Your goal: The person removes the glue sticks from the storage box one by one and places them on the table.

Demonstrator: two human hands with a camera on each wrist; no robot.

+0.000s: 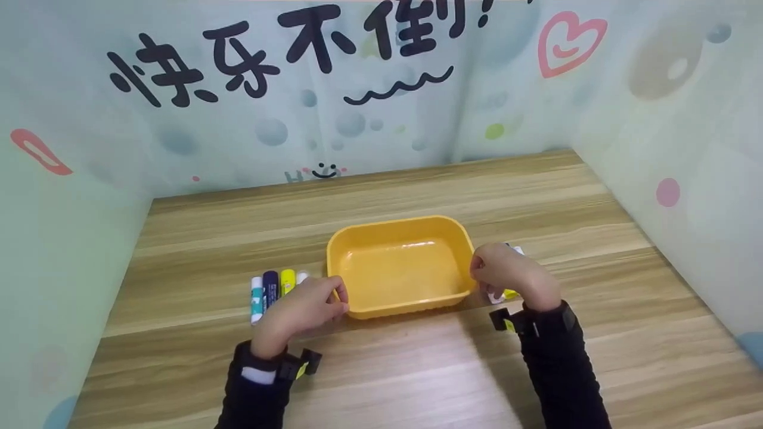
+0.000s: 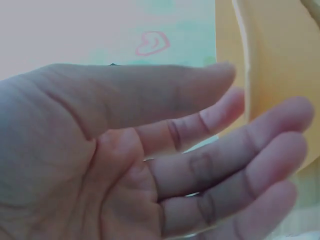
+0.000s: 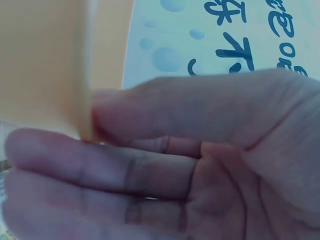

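A yellow rectangular plastic tub [image 1: 396,310] sits on the table between the two hands. Beside its near left corner is the left hand [image 1: 307,307], its thumb and index fingertips close to the tub's rim [image 2: 246,65]. Nothing lies in that palm, and the other fingers extend loosely. At the tub's right side, the right hand [image 1: 512,271] has its thumb [image 3: 120,112] against the rim. Its middle and ring fingers reach out straight past the wall, while the index fingertip is hidden behind the thumb. The inside of the tub holds nothing.
Several marker-like sticks, including a teal and white one [image 1: 257,301], a dark blue one [image 1: 270,286] and a yellow one [image 1: 288,280], lie left of the tub. White and yellow items [image 1: 509,294] are partly hidden under the right hand. Printed walls [image 1: 381,119] border the table.
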